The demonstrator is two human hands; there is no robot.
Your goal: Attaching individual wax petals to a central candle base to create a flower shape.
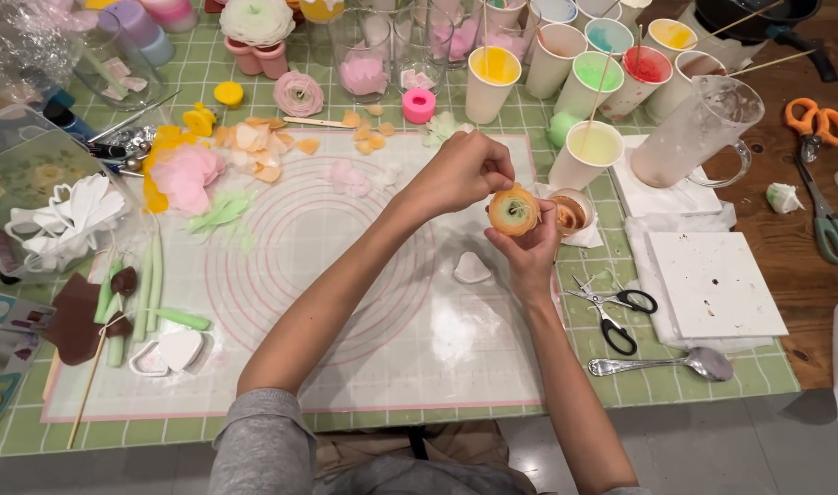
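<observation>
An orange layered wax flower (513,211) is held above the white silicone mat (346,312). My right hand (527,257) cups it from below. My left hand (462,170) pinches its upper edge with the fingertips. A small cup of amber wax (568,214) stands just right of the flower. A white petal-shaped piece (472,268) lies on the mat below my hands.
Paper cups of coloured wax with sticks (591,82) line the back. A frosted plastic jug (699,133), black-handled scissors (611,312), a spoon (676,364), a white tile (712,284) and orange scissors (818,128) sit right. Loose petals (254,142), green stems (148,293) and a finished flower (257,23) lie left.
</observation>
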